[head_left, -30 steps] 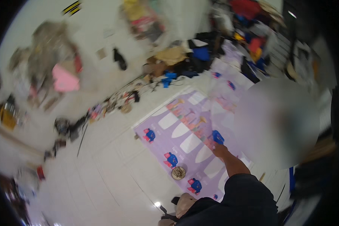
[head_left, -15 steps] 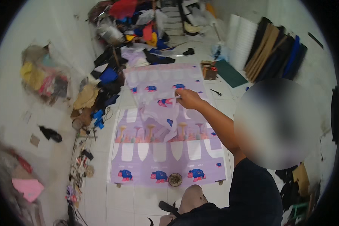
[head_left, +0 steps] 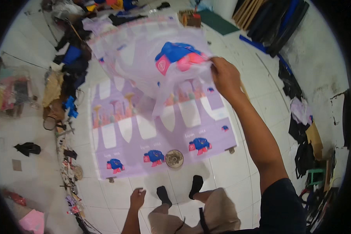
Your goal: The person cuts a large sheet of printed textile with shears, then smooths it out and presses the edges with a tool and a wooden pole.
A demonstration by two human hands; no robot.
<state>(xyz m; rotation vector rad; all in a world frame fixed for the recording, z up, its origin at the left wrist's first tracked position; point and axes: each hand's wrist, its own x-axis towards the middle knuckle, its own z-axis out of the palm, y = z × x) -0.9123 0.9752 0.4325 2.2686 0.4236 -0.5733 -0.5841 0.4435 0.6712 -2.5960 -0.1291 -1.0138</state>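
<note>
My right hand (head_left: 225,76) is closed on the edge of a thin lilac printed fabric sheet (head_left: 138,72), which billows up from the floor and shows a large blue and pink backpack-like figure. Under it, spread on the floor, lies another lilac printed sheet (head_left: 130,150) with white cut-out-like shapes and several small blue and pink figures. My left hand (head_left: 137,198) hangs below the sheet's near edge, its fingers loosely apart and holding nothing. A round patterned metal-looking dish (head_left: 174,158) sits on the near part of the lower sheet.
Small metal clips (head_left: 230,149) sit at the sheet's near corners. Heaped dark fabric (head_left: 72,58) runs along the left side. Beyond the sheets stand a brown box (head_left: 189,18) and a green mat (head_left: 218,22). Fabric rolls (head_left: 279,25) lean at the right wall.
The view has tipped downward, and my left hand has come into it. My right hand has drawn the held sheet toward me and to the right, lifting it into a billow.
</note>
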